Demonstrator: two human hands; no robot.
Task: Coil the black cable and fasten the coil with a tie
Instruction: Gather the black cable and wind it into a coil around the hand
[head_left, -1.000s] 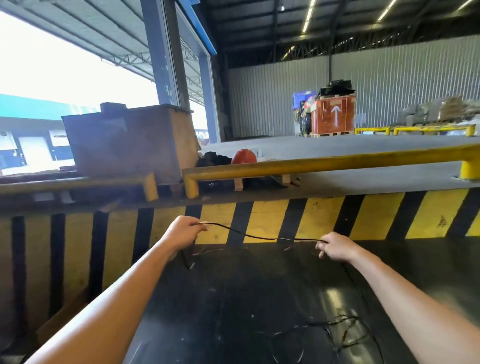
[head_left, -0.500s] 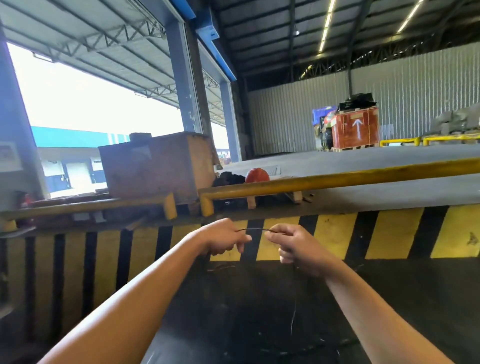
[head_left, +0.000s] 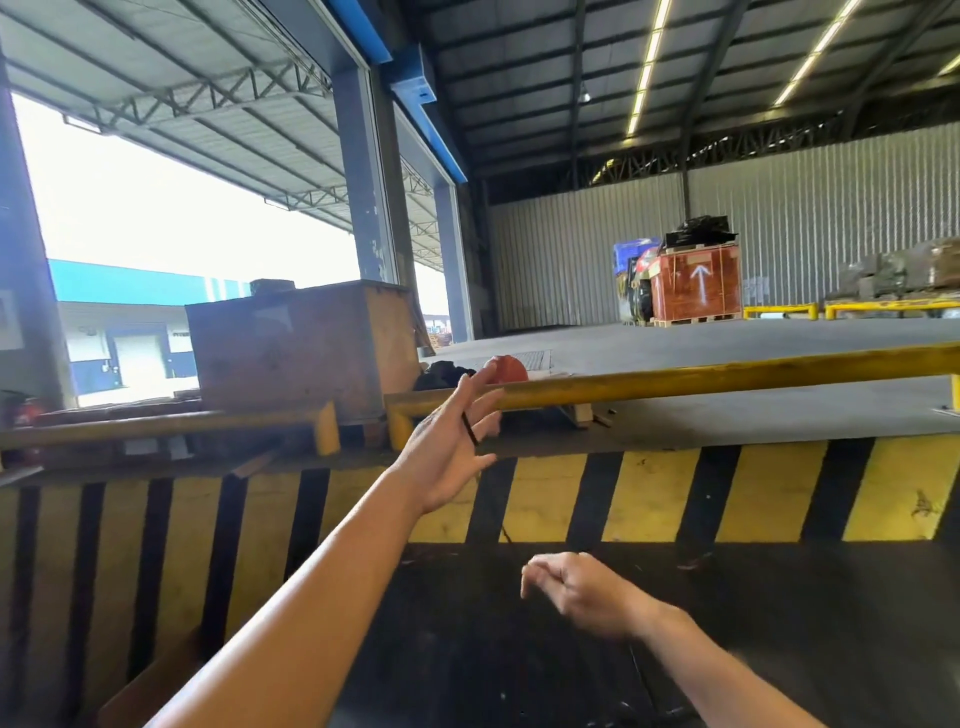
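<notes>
at the centre of the frame the left hand (head_left: 451, 446) is raised, palm turned in, fingers spread and straight. a thin black cable (head_left: 470, 430) crosses those fingers as a short dark strand, then drops as a fine line toward the glossy black floor (head_left: 779, 623) below. lower right of centre, the right hand (head_left: 582, 590) is blurred, fingers loosely curled and apart, gripping nothing visible. behind them runs a rounded yellow rail (head_left: 727, 376) above a yellow-and-black striped wall (head_left: 769, 488).
</notes>
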